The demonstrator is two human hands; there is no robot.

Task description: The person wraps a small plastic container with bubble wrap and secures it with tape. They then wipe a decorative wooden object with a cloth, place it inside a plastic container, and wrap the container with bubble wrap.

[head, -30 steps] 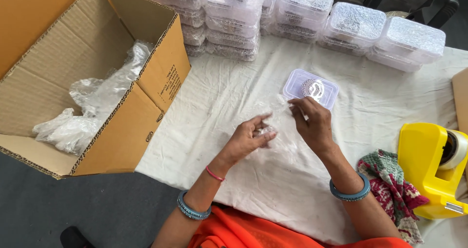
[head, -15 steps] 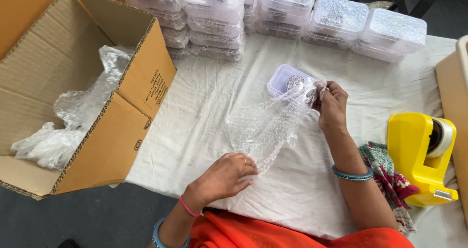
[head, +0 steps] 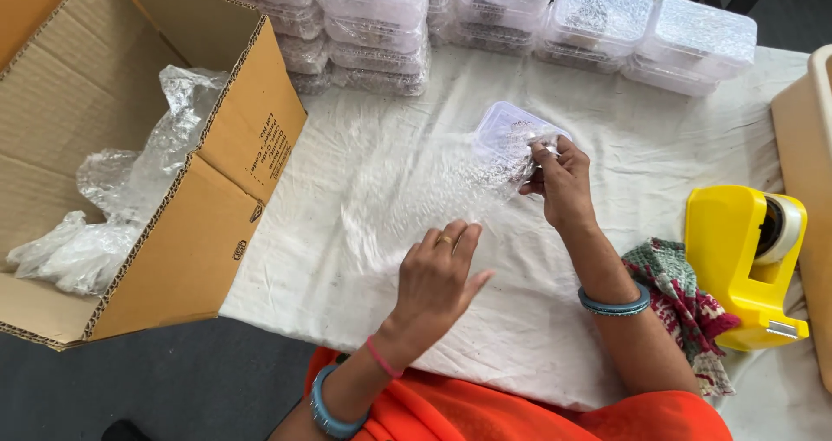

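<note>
The left hand [head: 438, 272] lies open, palm down, on the near end of a clear bubble-wrap sheet [head: 433, 194], whose edges blur into the white cloth [head: 347, 259]. The right hand [head: 562, 181] pinches the sheet's far end beside a small lidded container [head: 507, 129]; contents unclear. The cardboard box [head: 130, 164] at left holds crumpled plastic wrap [head: 130, 198]. Stacked containers [head: 485, 16] line the far edge.

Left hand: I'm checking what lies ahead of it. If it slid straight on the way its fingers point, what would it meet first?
The left hand points up and right; it would probably first meet the bubble wrap sheet, then the small lidded container.
</note>
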